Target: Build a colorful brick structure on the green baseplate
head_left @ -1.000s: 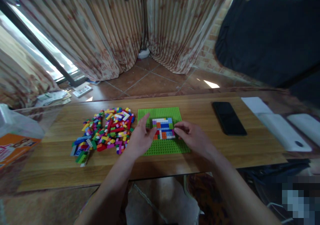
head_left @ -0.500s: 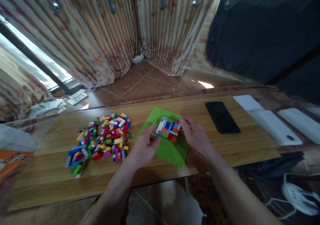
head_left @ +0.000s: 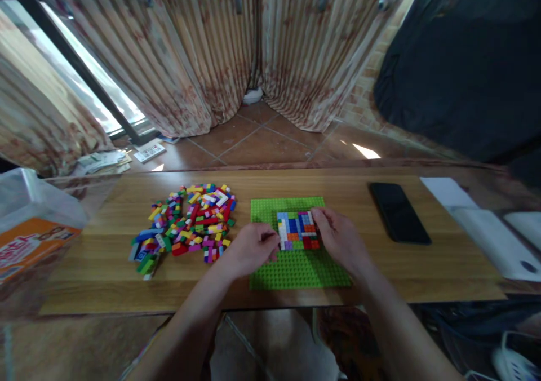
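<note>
A flat, many-coloured block of toy building bricks [head_left: 293, 230] sits on a green studded baseplate [head_left: 300, 271]. At its left edge is my left hand [head_left: 252, 249], with the fingers curled together. Whether those fingertips pinch the block or a small piece is too hard to see. My right hand [head_left: 338, 237] grips the block's upper right edge between thumb and fingers, and part of that edge is hidden. A wide pile of loose bricks [head_left: 198, 220] lies left of the baseplate.
Everything rests on a low wooden table [head_left: 101, 279]. A black phone [head_left: 399, 213] lies to the right, near white objects [head_left: 492, 240] at the table's end. A clear plastic tub with an orange label [head_left: 38, 240] stands at the left. Curtains [head_left: 220, 60] hang beyond the tiled floor.
The baseplate and block have turned from a slant to lie square with the table. My left hand's fingers have drawn closer together. The head view has shifted.
</note>
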The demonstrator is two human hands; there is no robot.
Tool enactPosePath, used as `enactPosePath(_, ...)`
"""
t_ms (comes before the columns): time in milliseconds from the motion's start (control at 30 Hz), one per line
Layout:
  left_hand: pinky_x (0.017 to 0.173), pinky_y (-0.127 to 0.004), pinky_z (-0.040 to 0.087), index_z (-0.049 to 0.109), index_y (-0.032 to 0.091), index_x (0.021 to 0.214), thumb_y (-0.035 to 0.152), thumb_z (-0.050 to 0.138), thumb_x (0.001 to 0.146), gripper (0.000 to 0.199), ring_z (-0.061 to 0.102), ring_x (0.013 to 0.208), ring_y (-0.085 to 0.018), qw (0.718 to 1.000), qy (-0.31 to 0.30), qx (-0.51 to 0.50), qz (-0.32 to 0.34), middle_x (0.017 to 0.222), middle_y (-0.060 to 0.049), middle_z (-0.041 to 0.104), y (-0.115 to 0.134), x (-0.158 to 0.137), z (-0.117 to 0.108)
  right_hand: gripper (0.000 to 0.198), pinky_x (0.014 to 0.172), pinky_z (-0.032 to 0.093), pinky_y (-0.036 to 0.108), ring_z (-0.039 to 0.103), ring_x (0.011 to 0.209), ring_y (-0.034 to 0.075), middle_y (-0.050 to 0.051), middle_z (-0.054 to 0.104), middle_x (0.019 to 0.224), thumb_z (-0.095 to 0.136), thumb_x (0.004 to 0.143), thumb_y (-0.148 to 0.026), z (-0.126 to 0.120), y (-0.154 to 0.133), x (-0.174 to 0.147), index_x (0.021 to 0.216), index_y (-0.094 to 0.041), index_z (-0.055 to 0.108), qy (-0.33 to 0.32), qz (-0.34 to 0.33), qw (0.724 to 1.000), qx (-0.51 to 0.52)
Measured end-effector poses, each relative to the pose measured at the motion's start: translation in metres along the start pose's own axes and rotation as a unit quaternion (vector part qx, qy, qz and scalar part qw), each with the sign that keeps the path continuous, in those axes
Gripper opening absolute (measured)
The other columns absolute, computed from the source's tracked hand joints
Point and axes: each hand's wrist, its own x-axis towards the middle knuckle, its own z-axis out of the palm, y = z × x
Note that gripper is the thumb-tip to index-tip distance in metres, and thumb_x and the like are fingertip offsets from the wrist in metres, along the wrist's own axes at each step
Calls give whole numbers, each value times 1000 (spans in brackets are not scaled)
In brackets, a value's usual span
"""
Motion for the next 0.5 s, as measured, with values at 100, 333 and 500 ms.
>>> enactPosePath(100,47,-19,46,57,15,70,29,44,89,27,62,53,-11,999,-35,4,-41,63,-1,65,5,-5,-8,43,75,48,33,67,84,23,11,73,95,38,94,-47,5,-2,-3,101,-16,66,-24,2,1000,10)
enactPosePath(333,47,-20,42,57,16,69,29,42,90,29,61,52,-12,996,16,84,-5,61,-1,64,3,-7,-7,43,76,49,37,66,79,23,13,72,99,44,89,-46,14,2,-1,109,-15,65,-18,-12,999,-50)
enactPosePath(500,53,-23,44,65,16,83,31,49,89,22,62,56,-15,982,88,165,29,60,-2,65,2,-6,-2,48,70,49,36,65,72,23,11,72,89,48,84,-50,17,8,0,110,-14,66,-24,-16,996,-83)
